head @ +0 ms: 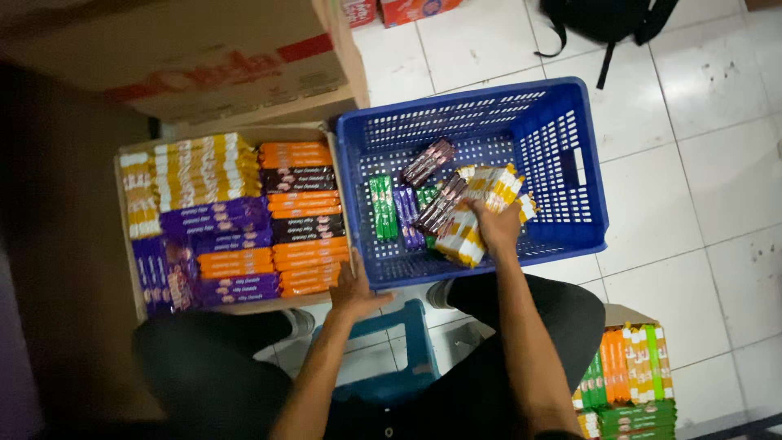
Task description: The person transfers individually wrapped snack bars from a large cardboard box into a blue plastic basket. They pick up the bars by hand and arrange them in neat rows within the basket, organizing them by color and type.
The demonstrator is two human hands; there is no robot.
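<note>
White floor tiles [717, 179] — right hand [498, 228] clamped on yellow packs [481, 208] in blue crate [562, 106]; left hand [352, 287] spread flat.

Stock count, as seen:
- Hands: 2, left hand [352, 287], right hand [498, 226].
- Blue crate [570, 147]: 1.
- Open cartons of bars: 2, large carton [124, 212] and small carton [623, 314].
- Closed box [204, 57]: 1.
- Loose in the crate: green packs [383, 208] 2, purple pack [406, 213] 1, dark packs [429, 160] 2; yellow-white packs [489, 191] are bunched and blurred, so no exact count.
- Blue stool [403, 358]: 1.
- Black bag [607, 16]: 1.
- Red boxes [407, 10]: 2.
</note>
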